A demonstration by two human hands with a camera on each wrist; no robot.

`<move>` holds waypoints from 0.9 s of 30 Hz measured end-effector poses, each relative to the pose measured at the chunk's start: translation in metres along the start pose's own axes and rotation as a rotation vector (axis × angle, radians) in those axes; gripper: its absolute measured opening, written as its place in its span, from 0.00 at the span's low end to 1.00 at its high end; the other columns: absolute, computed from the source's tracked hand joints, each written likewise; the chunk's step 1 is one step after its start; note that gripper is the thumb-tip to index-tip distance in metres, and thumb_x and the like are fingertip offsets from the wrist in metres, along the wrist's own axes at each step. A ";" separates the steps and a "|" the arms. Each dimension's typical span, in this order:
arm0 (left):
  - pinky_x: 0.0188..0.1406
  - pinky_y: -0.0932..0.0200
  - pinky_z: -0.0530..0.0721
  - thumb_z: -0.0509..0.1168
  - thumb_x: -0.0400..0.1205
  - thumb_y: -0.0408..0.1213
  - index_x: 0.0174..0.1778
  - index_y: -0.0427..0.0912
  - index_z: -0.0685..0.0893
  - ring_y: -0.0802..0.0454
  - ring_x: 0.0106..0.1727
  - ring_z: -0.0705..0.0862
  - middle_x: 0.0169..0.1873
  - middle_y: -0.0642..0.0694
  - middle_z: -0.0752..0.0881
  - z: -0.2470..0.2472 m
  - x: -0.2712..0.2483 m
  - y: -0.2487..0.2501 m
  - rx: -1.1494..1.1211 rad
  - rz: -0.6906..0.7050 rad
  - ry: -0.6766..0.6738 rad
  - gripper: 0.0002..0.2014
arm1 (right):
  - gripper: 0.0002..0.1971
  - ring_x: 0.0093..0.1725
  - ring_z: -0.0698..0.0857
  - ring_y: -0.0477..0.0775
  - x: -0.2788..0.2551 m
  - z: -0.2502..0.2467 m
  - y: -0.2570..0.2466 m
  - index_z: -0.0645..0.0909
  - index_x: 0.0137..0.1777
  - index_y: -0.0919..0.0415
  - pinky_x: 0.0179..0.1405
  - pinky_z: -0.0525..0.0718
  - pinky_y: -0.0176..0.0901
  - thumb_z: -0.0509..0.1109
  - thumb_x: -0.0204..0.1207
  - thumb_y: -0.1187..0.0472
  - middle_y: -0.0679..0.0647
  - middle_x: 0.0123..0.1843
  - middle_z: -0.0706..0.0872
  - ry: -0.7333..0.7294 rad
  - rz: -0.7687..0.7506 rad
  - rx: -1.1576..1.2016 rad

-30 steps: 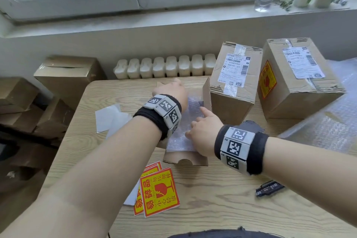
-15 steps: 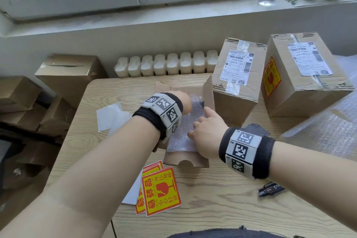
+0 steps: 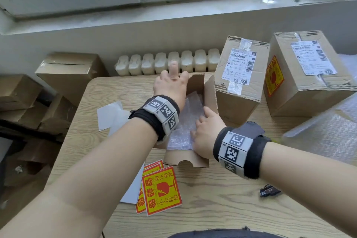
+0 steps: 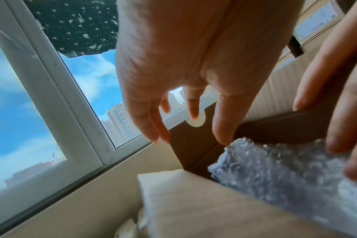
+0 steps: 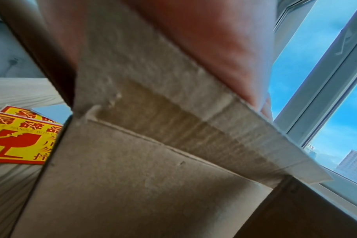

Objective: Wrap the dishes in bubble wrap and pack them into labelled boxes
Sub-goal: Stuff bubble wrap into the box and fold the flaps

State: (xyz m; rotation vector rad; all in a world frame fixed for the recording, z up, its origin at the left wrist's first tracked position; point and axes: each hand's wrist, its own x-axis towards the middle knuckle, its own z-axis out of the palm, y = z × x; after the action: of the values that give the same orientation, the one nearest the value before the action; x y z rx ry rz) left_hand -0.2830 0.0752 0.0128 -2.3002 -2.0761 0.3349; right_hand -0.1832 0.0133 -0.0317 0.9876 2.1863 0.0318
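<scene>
Spread and holding nothing, the left hand (image 3: 171, 87) hangs with straight fingers over the far left corner of the small open brown cardboard box (image 3: 197, 83) on the pale wooden table (image 3: 222, 195). Nearer on the tabletop lie yellow-and-red fragile stickers (image 3: 162, 190) printed with a broken goblet and Chinese characters. Inside the box sits a clear, crinkled bubble-wrap bundle (image 3: 185, 129), and the right hand (image 3: 207, 137) rests on it with relaxed fingers. Further right stand two taped brown cartons (image 3: 237, 106) with white barcode shipping labels.
</scene>
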 end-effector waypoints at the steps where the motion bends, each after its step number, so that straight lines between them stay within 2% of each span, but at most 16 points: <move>1: 0.60 0.50 0.72 0.60 0.77 0.27 0.69 0.48 0.68 0.40 0.66 0.70 0.71 0.38 0.63 0.000 -0.002 0.000 0.002 0.009 0.036 0.25 | 0.28 0.81 0.58 0.58 0.005 0.001 0.000 0.63 0.80 0.54 0.78 0.42 0.62 0.49 0.84 0.43 0.57 0.81 0.65 -0.011 -0.003 0.009; 3: 0.55 0.50 0.74 0.60 0.78 0.29 0.63 0.46 0.74 0.41 0.64 0.73 0.64 0.41 0.71 0.001 -0.004 -0.003 0.021 0.029 0.026 0.18 | 0.30 0.82 0.57 0.57 0.014 0.003 -0.003 0.60 0.82 0.53 0.78 0.38 0.62 0.46 0.83 0.40 0.56 0.81 0.65 -0.076 -0.007 -0.026; 5: 0.51 0.48 0.77 0.59 0.81 0.33 0.62 0.48 0.80 0.41 0.64 0.77 0.61 0.44 0.77 0.008 -0.004 -0.007 0.058 0.074 -0.148 0.15 | 0.31 0.82 0.56 0.57 0.021 0.004 -0.006 0.61 0.81 0.52 0.77 0.36 0.63 0.46 0.82 0.38 0.55 0.81 0.65 -0.094 -0.005 -0.043; 7: 0.59 0.47 0.78 0.59 0.82 0.36 0.65 0.51 0.82 0.40 0.67 0.75 0.65 0.46 0.78 0.018 -0.003 -0.009 0.132 0.151 -0.343 0.16 | 0.31 0.82 0.57 0.56 0.025 0.007 -0.006 0.62 0.81 0.51 0.78 0.36 0.61 0.46 0.82 0.38 0.55 0.82 0.64 -0.062 -0.004 -0.010; 8: 0.62 0.47 0.77 0.58 0.83 0.38 0.66 0.52 0.81 0.41 0.68 0.73 0.66 0.46 0.77 0.023 -0.003 -0.010 0.177 0.196 -0.395 0.17 | 0.31 0.82 0.58 0.56 0.026 0.009 -0.005 0.62 0.81 0.51 0.78 0.36 0.60 0.45 0.82 0.38 0.55 0.82 0.64 -0.044 0.004 0.021; 11: 0.64 0.48 0.70 0.58 0.83 0.43 0.66 0.50 0.79 0.44 0.68 0.73 0.65 0.47 0.80 0.034 -0.002 -0.003 0.297 0.285 -0.404 0.16 | 0.27 0.79 0.63 0.55 0.022 0.010 -0.005 0.70 0.77 0.52 0.80 0.41 0.56 0.47 0.84 0.42 0.54 0.78 0.71 0.110 0.011 0.124; 13: 0.70 0.43 0.65 0.59 0.83 0.44 0.64 0.48 0.80 0.44 0.69 0.74 0.65 0.47 0.81 0.038 0.000 0.005 0.334 0.292 -0.363 0.15 | 0.21 0.72 0.71 0.56 0.011 0.008 -0.005 0.77 0.69 0.53 0.77 0.51 0.55 0.54 0.83 0.46 0.54 0.70 0.78 0.227 0.013 0.174; 16: 0.73 0.38 0.65 0.58 0.85 0.42 0.64 0.45 0.82 0.43 0.71 0.74 0.67 0.44 0.80 0.042 0.005 0.016 0.347 0.310 -0.349 0.15 | 0.12 0.56 0.78 0.57 0.000 0.009 -0.004 0.86 0.54 0.53 0.59 0.69 0.49 0.65 0.77 0.53 0.53 0.53 0.84 0.374 0.000 0.235; 18: 0.73 0.40 0.63 0.55 0.86 0.45 0.67 0.47 0.79 0.45 0.73 0.73 0.69 0.46 0.79 0.045 0.012 0.019 0.386 0.346 -0.408 0.16 | 0.05 0.39 0.81 0.55 -0.003 0.009 -0.003 0.87 0.31 0.54 0.43 0.77 0.43 0.79 0.56 0.57 0.51 0.34 0.84 0.486 0.044 0.276; 19: 0.72 0.45 0.64 0.54 0.86 0.48 0.68 0.49 0.78 0.47 0.73 0.73 0.70 0.48 0.78 0.046 0.015 0.019 0.395 0.363 -0.438 0.17 | 0.09 0.32 0.81 0.54 -0.004 0.008 -0.002 0.83 0.23 0.54 0.38 0.78 0.40 0.81 0.47 0.60 0.50 0.27 0.81 0.505 0.034 0.298; 20: 0.69 0.52 0.68 0.54 0.86 0.49 0.69 0.48 0.76 0.50 0.71 0.74 0.70 0.48 0.77 0.044 0.018 0.017 0.394 0.372 -0.479 0.19 | 0.09 0.30 0.81 0.53 -0.003 0.008 -0.001 0.82 0.23 0.54 0.38 0.78 0.39 0.81 0.46 0.62 0.49 0.26 0.81 0.517 0.013 0.312; 21: 0.61 0.60 0.74 0.56 0.85 0.47 0.70 0.46 0.76 0.52 0.67 0.76 0.70 0.48 0.78 0.044 0.021 0.016 0.364 0.379 -0.523 0.19 | 0.06 0.35 0.82 0.53 -0.001 0.008 -0.002 0.84 0.29 0.54 0.44 0.77 0.41 0.78 0.54 0.63 0.49 0.31 0.84 0.463 -0.028 0.319; 22: 0.51 0.64 0.77 0.60 0.84 0.44 0.69 0.45 0.77 0.53 0.63 0.77 0.68 0.49 0.79 0.043 0.022 0.016 0.329 0.370 -0.571 0.18 | 0.04 0.42 0.83 0.54 -0.001 0.007 -0.003 0.86 0.38 0.54 0.53 0.73 0.43 0.73 0.65 0.64 0.49 0.38 0.86 0.387 -0.071 0.315; 23: 0.48 0.62 0.77 0.64 0.82 0.43 0.68 0.45 0.78 0.53 0.62 0.79 0.66 0.50 0.81 0.041 0.023 0.015 0.318 0.367 -0.583 0.18 | 0.07 0.47 0.82 0.55 0.001 0.008 -0.003 0.86 0.46 0.55 0.59 0.69 0.44 0.66 0.74 0.64 0.49 0.44 0.86 0.323 -0.104 0.315; 26: 0.64 0.45 0.77 0.72 0.75 0.47 0.70 0.46 0.78 0.44 0.67 0.79 0.66 0.44 0.81 0.036 0.020 0.015 0.322 0.341 -0.562 0.27 | 0.12 0.48 0.79 0.57 -0.002 0.007 0.004 0.84 0.57 0.54 0.65 0.64 0.45 0.60 0.81 0.62 0.51 0.47 0.83 0.247 -0.192 0.237; 27: 0.63 0.43 0.76 0.76 0.70 0.51 0.71 0.49 0.77 0.43 0.66 0.80 0.65 0.45 0.81 0.034 0.020 0.016 0.349 0.349 -0.555 0.33 | 0.13 0.52 0.80 0.58 -0.001 0.009 0.004 0.84 0.59 0.54 0.65 0.66 0.46 0.60 0.82 0.62 0.53 0.50 0.85 0.237 -0.203 0.245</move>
State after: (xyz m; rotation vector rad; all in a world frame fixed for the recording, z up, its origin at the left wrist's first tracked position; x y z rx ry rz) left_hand -0.2721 0.0886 -0.0261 -2.5188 -1.5694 1.3609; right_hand -0.1741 0.0132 -0.0365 0.9255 2.5452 -0.2299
